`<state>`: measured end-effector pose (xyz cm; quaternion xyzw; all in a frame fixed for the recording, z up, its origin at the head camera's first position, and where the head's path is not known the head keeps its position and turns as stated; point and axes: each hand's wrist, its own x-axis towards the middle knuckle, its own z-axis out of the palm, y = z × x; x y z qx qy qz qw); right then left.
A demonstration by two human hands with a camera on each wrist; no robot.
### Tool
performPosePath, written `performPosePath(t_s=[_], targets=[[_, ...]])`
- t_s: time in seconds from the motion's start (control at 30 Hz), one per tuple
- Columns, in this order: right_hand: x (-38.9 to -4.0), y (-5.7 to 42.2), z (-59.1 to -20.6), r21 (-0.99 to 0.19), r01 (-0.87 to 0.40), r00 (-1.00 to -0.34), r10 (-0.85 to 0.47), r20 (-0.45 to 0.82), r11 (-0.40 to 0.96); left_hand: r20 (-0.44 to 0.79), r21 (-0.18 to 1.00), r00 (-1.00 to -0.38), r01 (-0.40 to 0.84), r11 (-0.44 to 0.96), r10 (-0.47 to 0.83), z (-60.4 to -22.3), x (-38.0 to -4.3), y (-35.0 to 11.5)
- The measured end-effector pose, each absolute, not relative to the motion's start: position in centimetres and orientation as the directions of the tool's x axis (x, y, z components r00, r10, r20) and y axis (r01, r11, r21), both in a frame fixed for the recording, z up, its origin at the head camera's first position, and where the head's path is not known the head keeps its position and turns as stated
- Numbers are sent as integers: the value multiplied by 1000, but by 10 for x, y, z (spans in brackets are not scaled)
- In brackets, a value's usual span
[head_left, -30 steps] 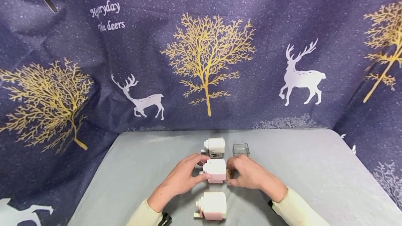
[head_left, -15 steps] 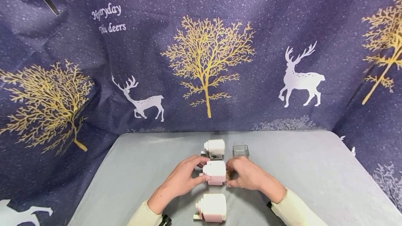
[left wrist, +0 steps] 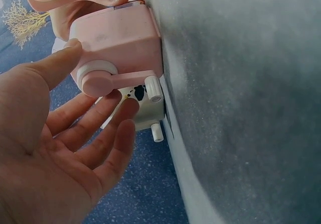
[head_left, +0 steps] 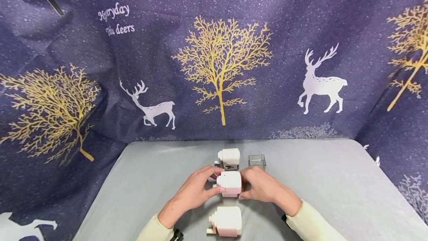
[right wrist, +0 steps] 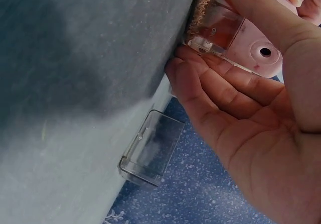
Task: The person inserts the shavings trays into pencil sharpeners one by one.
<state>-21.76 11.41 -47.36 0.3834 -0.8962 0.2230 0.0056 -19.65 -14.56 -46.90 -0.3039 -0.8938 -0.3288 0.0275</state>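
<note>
A pink crank pencil sharpener stands in the middle of a row on the grey table. My left hand steadies it from the crank side, thumb on the near face and fingers reaching round behind the crank. On the opposite side my right hand holds its clear shavings drawer between thumb and fingers. Brown shavings lie inside that drawer, which sits at the sharpener's body below the round pencil hole. In the head view the right hand hides most of the drawer.
A second pink sharpener is nearer the person, crank to the left. Behind the held one is a white sharpener with dark markings. To its right sits a separate clear drawer. A dark patterned cloth hangs behind the table.
My right hand has shifted slightly left toward the sharpener, and the strip of shavings drawer visible between them has nearly vanished. The left hand has stayed in place.
</note>
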Motion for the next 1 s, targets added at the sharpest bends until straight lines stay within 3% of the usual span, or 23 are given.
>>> performPosePath(t_s=[1.0], targets=[[-217, 106, -476, -396, -660, -737, -651, 180, 638, 226, 583, -817, 550, 598, 531, -469, -197, -145]])
